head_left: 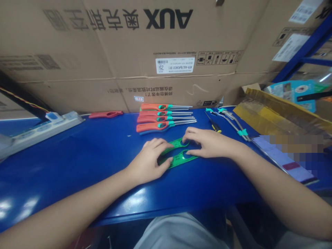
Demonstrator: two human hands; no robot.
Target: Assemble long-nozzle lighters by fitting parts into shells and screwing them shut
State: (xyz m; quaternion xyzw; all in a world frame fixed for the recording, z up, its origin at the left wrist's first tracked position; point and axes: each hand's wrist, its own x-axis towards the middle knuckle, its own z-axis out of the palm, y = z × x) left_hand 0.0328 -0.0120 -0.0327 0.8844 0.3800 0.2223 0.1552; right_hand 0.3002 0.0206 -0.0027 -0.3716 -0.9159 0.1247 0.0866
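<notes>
Blue worktop (77, 180), glossy, backed by a large printed carton (116, 45). Farther green shell (178, 142) and nearer green shell (178, 160): side by side on the worktop, between the hands. Left hand (146, 160): at their left ends, fingers on the farther, thumb at the nearer. Right hand (210, 141): at the looped ends, fingers and thumb spread likewise. Neither hand clenched; firm grasp or mere contact, cannot tell.

Risks, as judged: uneven pressure between the hands could skew either shell on the slick surface; outstretched fingers could knock the orange-handled lighters (155, 128) just beyond the grip; a sweep of the right forearm could nudge the phone (290, 166) beside it.

Containers: printed carton, beyond the grip, contents hidden. Taped carton (259, 103), beyond and right of the right hand; blue packaging (293, 90) at its far side, whether inside unclear.
</notes>
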